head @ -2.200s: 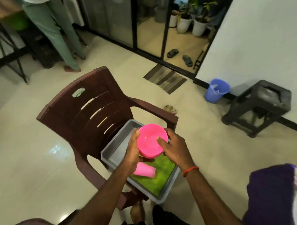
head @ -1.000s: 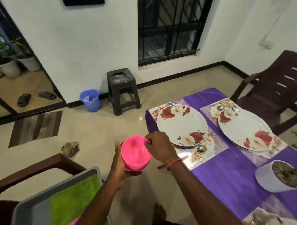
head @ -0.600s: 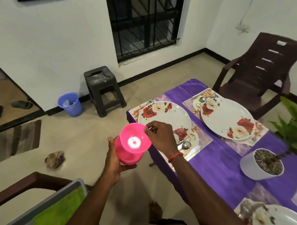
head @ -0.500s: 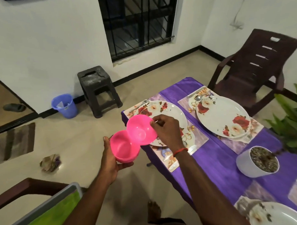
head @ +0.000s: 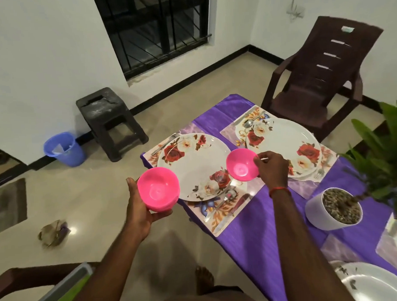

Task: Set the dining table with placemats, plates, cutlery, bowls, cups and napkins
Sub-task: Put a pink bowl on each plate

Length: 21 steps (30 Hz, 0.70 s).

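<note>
Head view: half a second ago the two pink bowls had only just come apart beside the table edge. Now the right hand (head: pixel 271 170) has carried the upper bowl (head: pixel 240 164) across the near plate (head: pixel 198 170), to the gap between it and the far plate (head: pixel 283 145). I judge the first bowl is about to be set down, with placemats, plates and cutlery already laid at these two places.

The right thumb and fingertips pinch the bowl's right-hand rim. Whether its base touches the placemat (head: pixel 226 208) yet, I cannot tell. The left hand (head: pixel 138 206) cups the remaining bowl (head: pixel 158 187) from below, fingers curled under it, just off the table's corner; it may be more than one bowl nested.

Both bowls are round, so neither has a long axis. Their mouths face up, the carried one tipped slightly toward the camera
</note>
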### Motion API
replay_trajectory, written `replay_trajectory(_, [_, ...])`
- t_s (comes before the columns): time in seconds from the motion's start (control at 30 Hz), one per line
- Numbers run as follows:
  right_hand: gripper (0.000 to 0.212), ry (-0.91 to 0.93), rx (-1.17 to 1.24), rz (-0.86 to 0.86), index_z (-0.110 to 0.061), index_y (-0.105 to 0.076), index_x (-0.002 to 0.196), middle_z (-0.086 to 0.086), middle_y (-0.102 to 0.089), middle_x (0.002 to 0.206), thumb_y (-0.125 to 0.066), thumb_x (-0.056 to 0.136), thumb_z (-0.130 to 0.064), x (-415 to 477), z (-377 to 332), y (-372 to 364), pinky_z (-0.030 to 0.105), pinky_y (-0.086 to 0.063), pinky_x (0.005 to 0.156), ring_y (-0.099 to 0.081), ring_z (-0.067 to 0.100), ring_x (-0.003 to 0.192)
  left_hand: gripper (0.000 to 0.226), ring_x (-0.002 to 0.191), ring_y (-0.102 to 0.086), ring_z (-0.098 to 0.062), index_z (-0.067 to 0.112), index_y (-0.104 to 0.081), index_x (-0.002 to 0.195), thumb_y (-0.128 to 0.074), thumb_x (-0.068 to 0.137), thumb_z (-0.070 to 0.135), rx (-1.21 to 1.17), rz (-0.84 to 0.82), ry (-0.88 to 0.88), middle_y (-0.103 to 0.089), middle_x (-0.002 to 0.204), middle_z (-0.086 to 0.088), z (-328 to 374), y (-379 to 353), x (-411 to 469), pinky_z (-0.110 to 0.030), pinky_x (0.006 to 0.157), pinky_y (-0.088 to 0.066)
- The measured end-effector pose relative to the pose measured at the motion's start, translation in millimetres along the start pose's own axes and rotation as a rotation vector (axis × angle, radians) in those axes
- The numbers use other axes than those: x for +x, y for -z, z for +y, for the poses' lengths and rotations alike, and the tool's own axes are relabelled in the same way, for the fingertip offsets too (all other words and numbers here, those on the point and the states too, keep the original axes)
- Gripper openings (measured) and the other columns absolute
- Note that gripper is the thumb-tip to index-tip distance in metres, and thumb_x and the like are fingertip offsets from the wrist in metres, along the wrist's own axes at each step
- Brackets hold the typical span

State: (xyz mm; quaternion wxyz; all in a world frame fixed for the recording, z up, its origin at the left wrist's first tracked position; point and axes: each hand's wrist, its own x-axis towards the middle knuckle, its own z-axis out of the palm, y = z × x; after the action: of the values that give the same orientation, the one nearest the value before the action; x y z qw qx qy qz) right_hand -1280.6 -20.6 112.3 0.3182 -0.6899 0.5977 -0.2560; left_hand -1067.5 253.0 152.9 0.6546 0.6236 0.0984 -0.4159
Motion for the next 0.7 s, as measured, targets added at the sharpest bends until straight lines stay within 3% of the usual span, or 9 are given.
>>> replay_trajectory(0.13, [0.019,-0.048,-0.077,-0.019,-0.011,-0.077,0.104,0.012,-0.076,0.099,-0.071,0.09,-0.022,12.2,21.5,-9.2,0.04,-0.057,0.085,-0.071,0.033,0.09,0.064,0.102,-0.065,-0.038,0.036,-0.05,0.138,-0.032,0.091,0.076,0.029,-0.004,0.006,-0.062,0.117,-0.008,-4.4,-3.5,9.5,-0.067,0.087,-0.055])
replay_trajectory(0.27, [0.02,-0.096,-0.125,-0.038,-0.01,-0.077,0.106,0.013,-0.076,0.104,-0.069,0.091,-0.021,16.5,36.5,-17.8,0.036,-0.051,0.084,-0.068,0.035,0.099,0.059,0.102,-0.064,-0.039,0.035,-0.051,0.135,-0.031,0.094,0.074,0.04,-0.004,0.022,-0.061,0.116,-0.008,-6.6,-5.9,16.9,-0.065,0.086,-0.055])
replay_trajectory(0.43, [0.021,-0.155,-0.145,-0.044,-0.008,-0.075,0.11,0.014,-0.075,0.107,-0.067,0.093,-0.018,15.2,51.8,-26.2,0.033,-0.051,0.084,-0.067,0.034,0.101,0.059,0.102,-0.064,-0.039,0.037,-0.051,0.131,-0.032,0.09,0.075,0.038,0.003,0.028,-0.061,0.115,-0.007,-8.4,-9.7,21.2,-0.065,0.086,-0.054])
replay_trajectory(0.7, [0.02,-0.217,-0.127,-0.016,-0.011,-0.074,0.109,0.012,-0.074,0.105,-0.064,0.092,-0.016,15.7,61.2,-28.9,0.034,-0.05,0.081,-0.067,0.034,0.098,0.085,0.11,-0.063,-0.043,0.035,-0.049,0.141,-0.038,0.071,0.08,0.06,-0.009,0.055,-0.06,0.128,-0.012,-8.6,-9.3,25.0,-0.069,0.089,-0.053])
